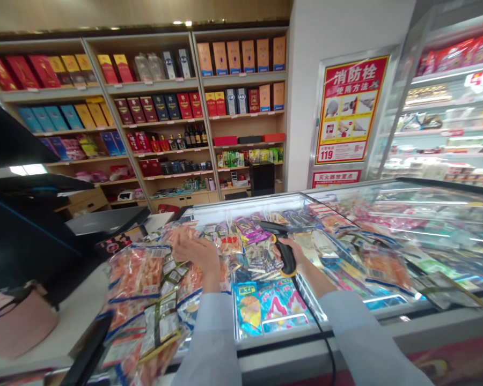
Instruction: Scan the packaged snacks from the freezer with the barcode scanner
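My right hand (298, 256) is wrapped around the handle of a black barcode scanner (287, 257) with yellow trim. The scanner's head points left over the glass-topped freezer, and its cable (312, 311) runs down past my right sleeve. My left hand (197, 249) is over a pile of clear packs, its fingers loosely bent, slightly blurred and apart; I see nothing held in it. Beside it lies a clear pack with orange-pink contents (139, 271). Below that is a silver and green pack (161, 321). Purple packs (249, 229) show beyond the scanner.
Blue ice-cream wrappers (269, 308) show in the freezer (282, 339) between my arms. More packs (386, 265) lie on the glass at right. At left are a pink bag (20, 321) and a dark monitor (20, 225). Shelves of boxes (156, 107) stand behind.
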The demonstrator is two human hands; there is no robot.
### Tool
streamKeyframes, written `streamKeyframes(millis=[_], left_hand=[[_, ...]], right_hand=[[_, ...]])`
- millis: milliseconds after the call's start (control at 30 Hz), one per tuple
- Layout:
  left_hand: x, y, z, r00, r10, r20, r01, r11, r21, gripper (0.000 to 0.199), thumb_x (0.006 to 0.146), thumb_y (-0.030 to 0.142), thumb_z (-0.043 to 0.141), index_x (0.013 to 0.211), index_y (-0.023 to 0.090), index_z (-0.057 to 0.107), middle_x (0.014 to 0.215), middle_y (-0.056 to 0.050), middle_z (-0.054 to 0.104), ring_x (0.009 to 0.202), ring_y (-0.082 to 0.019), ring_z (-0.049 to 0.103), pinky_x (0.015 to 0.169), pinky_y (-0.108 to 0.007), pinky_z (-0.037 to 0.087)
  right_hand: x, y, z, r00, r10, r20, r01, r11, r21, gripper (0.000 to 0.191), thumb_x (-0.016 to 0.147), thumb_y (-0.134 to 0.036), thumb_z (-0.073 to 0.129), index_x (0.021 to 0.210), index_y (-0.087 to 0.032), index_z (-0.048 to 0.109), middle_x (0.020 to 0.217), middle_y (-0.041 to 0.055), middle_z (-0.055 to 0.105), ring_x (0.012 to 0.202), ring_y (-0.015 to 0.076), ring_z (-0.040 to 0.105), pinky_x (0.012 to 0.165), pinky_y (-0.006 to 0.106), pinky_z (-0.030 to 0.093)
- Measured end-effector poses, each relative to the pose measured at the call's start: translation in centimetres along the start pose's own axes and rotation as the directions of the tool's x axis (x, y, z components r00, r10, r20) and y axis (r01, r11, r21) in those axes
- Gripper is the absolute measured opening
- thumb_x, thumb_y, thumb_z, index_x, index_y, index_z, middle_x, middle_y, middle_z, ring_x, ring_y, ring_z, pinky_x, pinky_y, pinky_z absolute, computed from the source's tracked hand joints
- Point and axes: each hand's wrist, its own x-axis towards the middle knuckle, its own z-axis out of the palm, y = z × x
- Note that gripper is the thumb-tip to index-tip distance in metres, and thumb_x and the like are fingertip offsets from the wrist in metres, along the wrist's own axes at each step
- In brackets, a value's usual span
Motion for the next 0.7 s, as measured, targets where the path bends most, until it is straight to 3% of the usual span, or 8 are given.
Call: streamKeyframes(millis=[200, 300, 400, 533, 633, 700], left_hand=[[0.8, 0.7, -1.6, 0.994, 0.018, -0.112, -0.017, 1.0, 0.004, 0.055, 0.066, 0.004, 0.044, 0.12, 0.014, 0.047, 0.128, -0.018, 0.049, 0.126, -0.032, 0.041, 0.108, -0.053, 0.027], [0.4, 3.9, -1.9, 0.997, 0.053, -0.054, -0.06, 0.988, -0.14, 0.052, 0.069, 0.007, 0.047, 0.121, 0.014, 0.045, 0.127, -0.017, 0.049, 0.121, -0.03, 0.044, 0.107, -0.049, 0.03], [-1.0, 9.0, -1.2, 0.979, 0.161, 0.124, -0.116, 0.943, -0.312, 0.046, 0.072, 0.01, 0.049, 0.118, 0.014, 0.046, 0.118, -0.014, 0.051, 0.11, -0.027, 0.048, 0.104, -0.046, 0.034], [-5.3, 14.6, 1.7, 0.887, 0.308, 0.344, -0.113, 0.867, -0.485, 0.039, 0.075, 0.012, 0.049, 0.114, 0.014, 0.048, 0.115, -0.012, 0.053, 0.104, -0.024, 0.049, 0.1, -0.042, 0.037], [-10.2, 16.2, 4.1, 0.81, 0.293, 0.508, 0.07, 0.812, -0.58, 0.037, 0.075, 0.01, 0.046, 0.111, 0.016, 0.048, 0.109, -0.009, 0.055, 0.096, -0.02, 0.052, 0.092, -0.036, 0.043], [-14.0, 16.6, 5.2, 0.717, 0.306, 0.626, 0.219, 0.753, -0.62, 0.035, 0.077, 0.008, 0.043, 0.11, 0.018, 0.048, 0.104, -0.007, 0.056, 0.088, -0.016, 0.055, 0.085, -0.032, 0.046]], right_hand=[[-0.2, -0.5, 0.6, 0.999, 0.005, -0.045, -0.004, 1.0, 0.013, 0.032, 0.068, -0.047, 0.067, 0.077, -0.018, 0.058, 0.05, -0.0021, 0.053, 0.043, 0.0128, 0.051, 0.039, 0.023, 0.035], [-1.3, -2.8, 1.2, 0.99, -0.13, -0.054, 0.133, 0.989, 0.058, 0.031, 0.068, -0.046, 0.066, 0.08, -0.018, 0.059, 0.05, -0.003, 0.053, 0.042, 0.0126, 0.05, 0.04, 0.024, 0.038], [-3.7, -6.1, 0.7, 0.962, -0.262, -0.072, 0.265, 0.964, 0.028, 0.031, 0.07, -0.046, 0.064, 0.084, -0.019, 0.06, 0.049, -0.0032, 0.053, 0.041, 0.0129, 0.05, 0.041, 0.024, 0.04], [-9.1, -10.4, -2.9, 0.907, -0.369, -0.204, 0.369, 0.929, -0.043, 0.026, 0.073, -0.043, 0.062, 0.083, -0.019, 0.059, 0.053, -0.0029, 0.054, 0.043, 0.012, 0.05, 0.04, 0.023, 0.04], [-14.3, -12.6, -6.6, 0.853, -0.372, -0.366, 0.369, 0.926, -0.081, 0.025, 0.073, -0.042, 0.064, 0.084, -0.02, 0.06, 0.052, -0.0028, 0.052, 0.043, 0.0124, 0.05, 0.039, 0.023, 0.039], [-17.7, -13.5, -9.0, 0.832, -0.349, -0.432, 0.339, 0.935, -0.104, 0.025, 0.074, -0.043, 0.064, 0.086, -0.021, 0.06, 0.053, -0.0025, 0.053, 0.041, 0.0126, 0.047, 0.038, 0.025, 0.039]])
